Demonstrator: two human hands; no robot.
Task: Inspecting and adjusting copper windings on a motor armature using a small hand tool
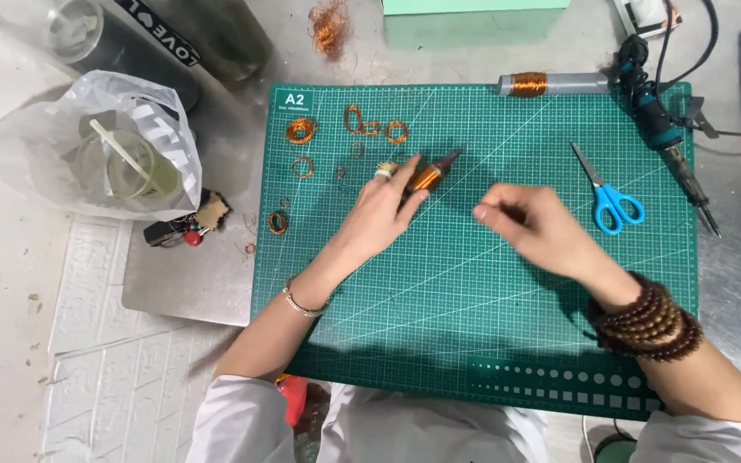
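My left hand (383, 214) grips a small rod wound with copper wire (429, 176) over the middle of the green cutting mat (473, 317). The rod's dark tip points up and to the right. My right hand (535, 225) hovers just right of it with thumb and fingers pinched together; whether a thin wire runs between them is too fine to tell. Several small copper wire coils (302, 130) lie on the mat's upper left.
Blue-handled scissors (611, 199) lie on the mat's right side. A soldering iron (671, 146) rests along the right edge, its cable running back. A grey spool of copper wire (551, 83) sits at the mat's top edge. A plastic bag with a cup (122, 159) stands left.
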